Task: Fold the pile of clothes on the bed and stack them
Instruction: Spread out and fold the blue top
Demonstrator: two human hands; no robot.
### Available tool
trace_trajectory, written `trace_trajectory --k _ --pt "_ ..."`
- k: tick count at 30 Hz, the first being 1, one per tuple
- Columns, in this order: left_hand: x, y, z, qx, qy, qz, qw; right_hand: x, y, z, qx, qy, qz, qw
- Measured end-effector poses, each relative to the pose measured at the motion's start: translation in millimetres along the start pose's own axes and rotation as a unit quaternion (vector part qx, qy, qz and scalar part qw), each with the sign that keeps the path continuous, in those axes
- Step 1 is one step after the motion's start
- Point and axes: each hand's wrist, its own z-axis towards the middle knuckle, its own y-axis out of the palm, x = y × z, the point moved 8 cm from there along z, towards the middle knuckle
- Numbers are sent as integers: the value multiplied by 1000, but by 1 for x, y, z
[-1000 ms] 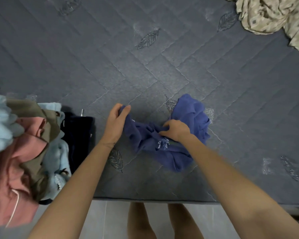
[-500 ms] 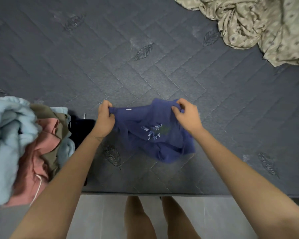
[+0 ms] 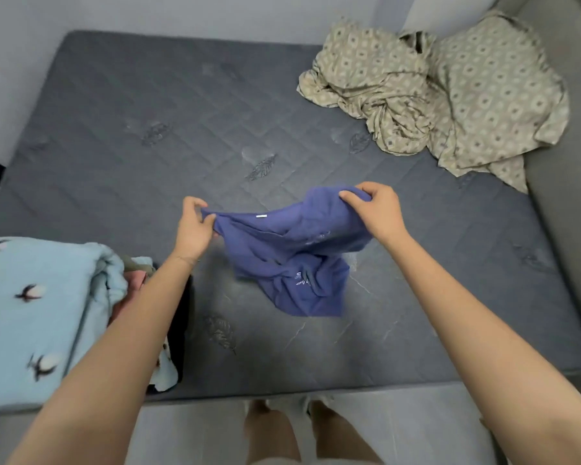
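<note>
A crumpled blue garment (image 3: 292, 260) with white embroidery hangs between my hands above the grey quilted mattress (image 3: 141, 135). My left hand (image 3: 193, 226) pinches its top edge on the left, and my right hand (image 3: 374, 213) grips the top edge on the right. The lower part of the garment dangles, twisted, and I cannot tell whether it touches the mattress. A pile of clothes (image 3: 37, 317) lies at the left edge of the bed, topped by a light blue piece with dark bird prints; pink, olive and black pieces show under it.
A crumpled beige patterned sheet (image 3: 426, 92) lies at the far right corner of the mattress. A grey wall or headboard (image 3: 571, 169) runs along the right side. My legs stand on the tiled floor (image 3: 195, 431) at the mattress's near edge.
Both hands have lifted the blue garment off the mattress and pulled its top edge apart. My head has tilted up, bringing the far end of the bed into view.
</note>
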Motion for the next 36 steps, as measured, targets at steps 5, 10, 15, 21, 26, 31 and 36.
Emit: trace_trajectory --k 5,10,15,21,26,31,36 --pt "40 3 -5 -41 21 -44 998 -36 -37 -14 55 -13 33 998" --pt "81 0 -23 -62 63 -73 993 -70 -62 -29 97 -40 54 993" --pt "130 -2 -38 -74 92 -97 988 -84 -80 -43 133 -20 98 986" --pt "181 -15 -65 -50 213 79 972 -88 -123 -56 176 -10 127 976" --pt "178 -11 -75 -131 181 100 970 -85 -161 -71 181 -9 140 973" --pt "169 -3 -97 -135 187 152 961 -67 -182 -89 145 -5 132 981" --pt "166 4 -138 -117 158 86 977 -39 -194 -107 112 16 149 982"
